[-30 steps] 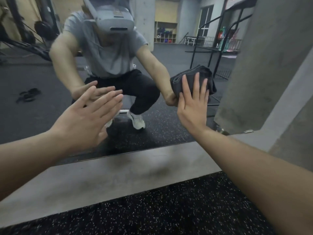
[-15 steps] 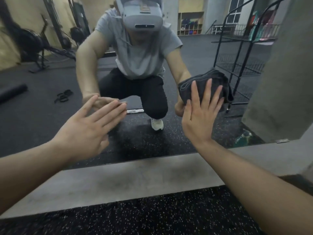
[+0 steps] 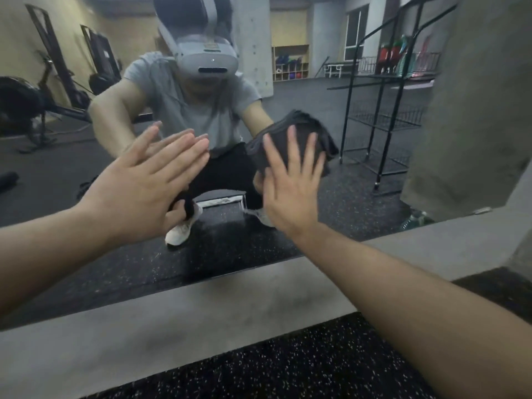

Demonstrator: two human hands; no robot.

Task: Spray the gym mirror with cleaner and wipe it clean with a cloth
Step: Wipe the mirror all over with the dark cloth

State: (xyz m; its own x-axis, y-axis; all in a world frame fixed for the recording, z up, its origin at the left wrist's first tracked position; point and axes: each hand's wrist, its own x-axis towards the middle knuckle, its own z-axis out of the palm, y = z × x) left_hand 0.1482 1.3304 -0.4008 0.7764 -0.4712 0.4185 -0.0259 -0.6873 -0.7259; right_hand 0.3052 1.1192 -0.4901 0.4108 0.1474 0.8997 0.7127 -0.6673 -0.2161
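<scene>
My right hand (image 3: 290, 194) lies flat with its fingers (image 3: 293, 145) straight and spread, pressing a dark grey folded cloth (image 3: 302, 133) against the gym mirror (image 3: 359, 180). The cloth sits under my palm and fingers and shows above and to the right of my fingertips, its loose folds bunching out past my little finger; it is motion-blurred, so I cannot make out its edges exactly. My right forearm runs back from the wrist toward the lower right corner.

My left hand (image 3: 141, 185) is also stretched out flat, fingers straight and held close together, pointing up and to the right toward the glass. It holds nothing; I cannot tell whether its fingertips touch the mirror or stop just short of it. It stands to the left of my right hand, apart from the cloth.

The mirror's lower edge meets a grey concrete ledge (image 3: 201, 312) that runs across below both arms, and below the ledge lies black speckled rubber flooring (image 3: 288, 367). In the glass I see my own crouched reflection in a grey T-shirt (image 3: 201, 110) and a white headset (image 3: 207, 59), a black wire rack (image 3: 383, 110) to the right, and gym machines (image 3: 34, 102) at the far left. A grey concrete pillar (image 3: 475, 96) fills the right side.
</scene>
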